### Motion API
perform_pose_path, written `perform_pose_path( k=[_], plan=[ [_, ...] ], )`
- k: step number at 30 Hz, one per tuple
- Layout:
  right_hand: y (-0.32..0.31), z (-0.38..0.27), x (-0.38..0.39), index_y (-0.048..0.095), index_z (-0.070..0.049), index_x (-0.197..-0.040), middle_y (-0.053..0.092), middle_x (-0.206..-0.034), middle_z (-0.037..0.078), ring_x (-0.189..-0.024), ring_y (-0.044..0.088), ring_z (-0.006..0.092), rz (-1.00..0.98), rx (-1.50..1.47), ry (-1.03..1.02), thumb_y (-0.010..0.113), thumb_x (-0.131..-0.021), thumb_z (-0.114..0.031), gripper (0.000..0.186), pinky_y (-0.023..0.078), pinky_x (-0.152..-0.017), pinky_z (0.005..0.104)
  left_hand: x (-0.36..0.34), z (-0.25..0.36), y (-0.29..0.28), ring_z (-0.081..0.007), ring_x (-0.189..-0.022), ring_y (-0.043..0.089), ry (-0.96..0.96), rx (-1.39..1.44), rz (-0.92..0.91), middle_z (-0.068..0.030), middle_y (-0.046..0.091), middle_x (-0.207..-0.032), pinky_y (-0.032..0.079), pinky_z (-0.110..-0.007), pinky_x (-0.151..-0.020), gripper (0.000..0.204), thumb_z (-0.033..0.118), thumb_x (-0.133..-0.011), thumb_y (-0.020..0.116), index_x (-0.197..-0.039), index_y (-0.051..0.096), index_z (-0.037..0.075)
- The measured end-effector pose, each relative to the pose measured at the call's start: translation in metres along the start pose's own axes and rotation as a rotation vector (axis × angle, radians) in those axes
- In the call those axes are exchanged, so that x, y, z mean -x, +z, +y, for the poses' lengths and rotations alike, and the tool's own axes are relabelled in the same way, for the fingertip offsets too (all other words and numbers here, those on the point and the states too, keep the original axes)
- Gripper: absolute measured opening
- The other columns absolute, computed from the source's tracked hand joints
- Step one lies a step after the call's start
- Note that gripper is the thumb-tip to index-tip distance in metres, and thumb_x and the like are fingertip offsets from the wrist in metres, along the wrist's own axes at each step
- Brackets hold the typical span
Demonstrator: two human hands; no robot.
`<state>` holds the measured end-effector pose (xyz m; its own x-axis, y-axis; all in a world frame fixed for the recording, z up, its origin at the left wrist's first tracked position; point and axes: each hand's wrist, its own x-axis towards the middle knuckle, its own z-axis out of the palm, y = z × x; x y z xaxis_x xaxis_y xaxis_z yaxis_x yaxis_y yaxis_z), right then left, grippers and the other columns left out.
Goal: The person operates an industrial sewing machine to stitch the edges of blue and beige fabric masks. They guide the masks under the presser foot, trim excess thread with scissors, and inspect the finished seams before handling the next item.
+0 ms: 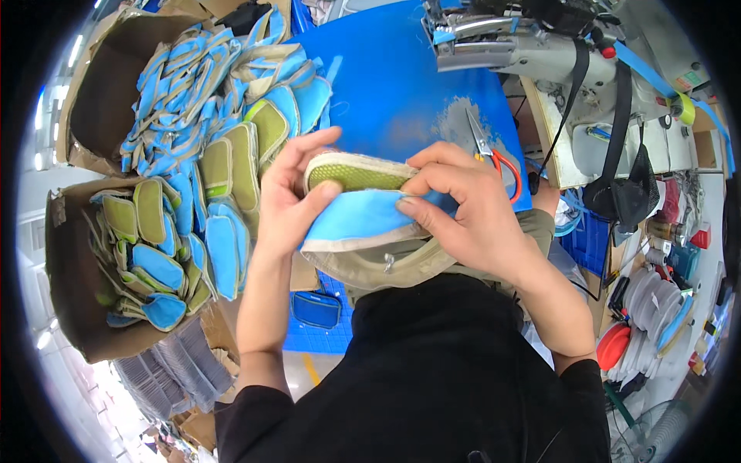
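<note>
Both hands hold a half-sewn pouch in front of my body. It has a green mesh panel (359,175) edged in beige, and below it a light blue fabric side (359,216). A beige strip with a small metal zipper pull (388,263) hangs from its lower edge. My left hand (292,189) grips the left end, thumb on the near side and fingers behind. My right hand (467,212) pinches the beige edge at the right end between thumb and fingers. Beyond the right hand, scissors (494,154) with red-orange handles lie on the blue table (370,85).
At left, two cardboard boxes (96,100) hold blue strips (181,85) and green-and-blue panels (158,266). A sewing machine (532,52) stands at the upper right. Lower down are a dark blue pouch (316,309), stacked grey pieces (174,370) and, far right, white discs (652,305).
</note>
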<state>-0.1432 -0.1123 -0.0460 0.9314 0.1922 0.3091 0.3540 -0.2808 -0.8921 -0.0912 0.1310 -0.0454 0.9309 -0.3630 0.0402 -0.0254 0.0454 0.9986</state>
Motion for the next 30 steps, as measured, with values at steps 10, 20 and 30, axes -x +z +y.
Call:
perform_pose_path(
  k=[10,20,30],
  plan=[
    [-0.006,-0.002,0.009,0.069,-0.002,-0.089,0.067,-0.1,0.013,-0.089,0.064,0.031,-0.006,0.028,0.042,0.077,-0.083,-0.007,0.011,0.049,-0.074,0.0383,-0.013,0.003,0.008,-0.0161,-0.082,0.068,0.429,-0.632,0.275,-0.0078,0.074,-0.093,0.052,-0.028,-0.078,0.011,0.006,-0.091,0.073,-0.1,0.072,-0.001],
    [0.001,-0.001,0.011,0.071,-0.002,-0.088,0.066,-0.102,0.012,-0.089,0.063,0.0286,0.015,0.184,-0.039,0.08,-0.079,-0.005,0.014,0.048,-0.073,0.0363,-0.022,0.0,0.009,-0.0125,-0.095,0.062,-0.367,-0.089,-0.401,-0.0055,0.071,-0.1,0.048,-0.026,-0.084,0.031,0.024,-0.105,0.056,-0.108,0.07,-0.003],
    [0.0,0.002,0.019,0.07,-0.006,-0.085,0.064,-0.101,0.009,-0.086,0.06,0.0298,0.072,0.197,-0.081,0.078,-0.075,-0.004,0.013,0.048,-0.071,0.0392,-0.031,-0.017,0.003,-0.0124,-0.097,0.061,-0.565,0.163,-0.705,-0.0048,0.068,-0.105,0.049,-0.029,-0.085,0.032,0.027,-0.095,0.071,-0.112,0.069,0.0]
  ],
)
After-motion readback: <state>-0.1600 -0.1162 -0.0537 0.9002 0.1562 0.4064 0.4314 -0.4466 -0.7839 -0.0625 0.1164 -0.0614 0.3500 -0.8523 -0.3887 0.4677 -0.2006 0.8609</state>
